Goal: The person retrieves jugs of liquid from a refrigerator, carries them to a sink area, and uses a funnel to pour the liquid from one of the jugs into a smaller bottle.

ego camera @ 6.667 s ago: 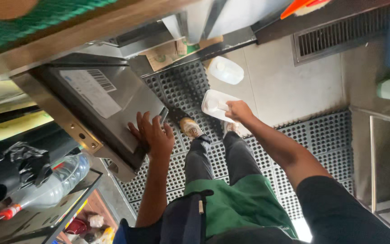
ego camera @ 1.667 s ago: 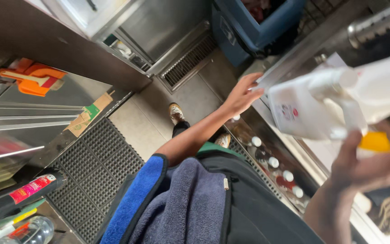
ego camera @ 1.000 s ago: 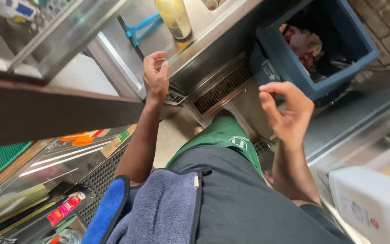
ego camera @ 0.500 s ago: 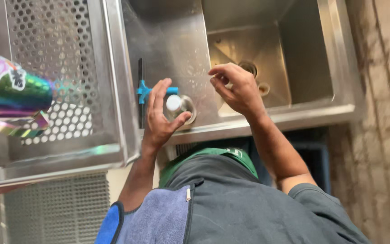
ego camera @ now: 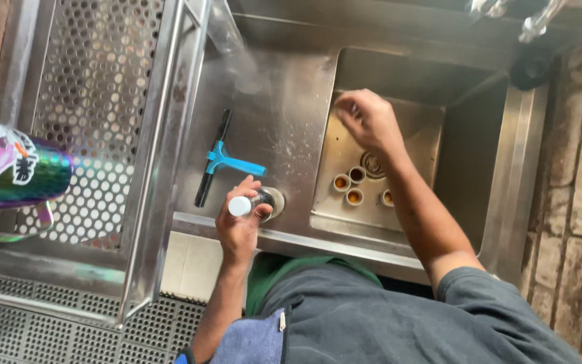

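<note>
Far left, an iridescent tumbler (ego camera: 15, 172) pokes in over the perforated steel shelf (ego camera: 95, 101), and a blue-handled squeegee (ego camera: 220, 165) lies on the drainboard (ego camera: 271, 114). Just right of it, the left hand (ego camera: 240, 226) grasps a small white-capped bottle (ego camera: 250, 204), tipped over the counter's front edge beside a round metal fitting. Further right, the right hand (ego camera: 368, 121) hovers above the sink basin (ego camera: 486, 155), fingers loosely pinched; whether they hold anything I cannot tell. Below it, four small cups (ego camera: 358, 189) with brown residue sit by the drain. The step looks like rinsing small containers; next calls for a steady reach down into the basin.
</note>
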